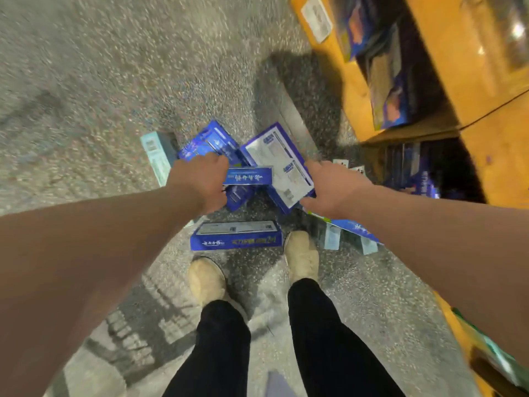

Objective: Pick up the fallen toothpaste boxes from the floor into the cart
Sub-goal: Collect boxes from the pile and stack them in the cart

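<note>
Pick-up step in hand. A narrow blue box (249, 175) is clasped at one end by the left hand (200, 181). The wide box (282, 164) is apparently pinched at its edge by the right hand (335, 189), though blur leaves this unsure. Several other boxes (236, 239) lie on the floor (114, 81). Next, both held boxes must be lifted to the cart, unseen here.

Speckled grey floor (114, 81) carries scattered blue toothpaste boxes (236, 239) (one pale teal box (157, 156) at left) and beige shoes (302, 253).
</note>
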Tool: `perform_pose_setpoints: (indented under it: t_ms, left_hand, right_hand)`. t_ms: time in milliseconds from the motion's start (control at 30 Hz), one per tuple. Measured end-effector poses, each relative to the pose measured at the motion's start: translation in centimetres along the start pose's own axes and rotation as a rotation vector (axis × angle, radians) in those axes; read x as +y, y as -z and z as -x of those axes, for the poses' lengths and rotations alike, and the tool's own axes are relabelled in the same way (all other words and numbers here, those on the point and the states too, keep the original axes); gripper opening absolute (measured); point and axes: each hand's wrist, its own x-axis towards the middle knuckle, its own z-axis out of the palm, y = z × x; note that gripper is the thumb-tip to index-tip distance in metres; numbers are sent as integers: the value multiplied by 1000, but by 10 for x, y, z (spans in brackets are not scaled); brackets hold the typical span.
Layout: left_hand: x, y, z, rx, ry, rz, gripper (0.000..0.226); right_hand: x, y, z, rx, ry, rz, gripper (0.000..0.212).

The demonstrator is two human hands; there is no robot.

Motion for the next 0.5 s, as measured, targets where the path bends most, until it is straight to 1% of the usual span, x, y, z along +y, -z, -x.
perform_pose_setpoints:
  t_ms: [67, 133, 200, 267, 367, 500]
  left_hand:
    - [5, -25, -27, -12, -2, -33, 49]
    - [7, -48, -49, -13, 3, -60, 50]
    - [4, -68, -66, 19, 15, -73, 51]
    - [2, -84, -79, 52, 18, -82, 55]
    - [2, -97, -97, 9, 47, -128, 60]
    - [-2, -111, -113, -12, 95, -176, 46]
  right_hand:
    - [14, -26, -19, -26, -34, -3, 79]
    - [29, -53, -30, -66, -94, 48, 87]
    - [41, -77, -35, -101, -151, 121, 93]
    - [50, -98, -38, -121, -198, 161, 95]
    - [60, -120, -43, -110, -259, 185, 83]
    - [64, -132, -51, -82, -280, 185, 64]
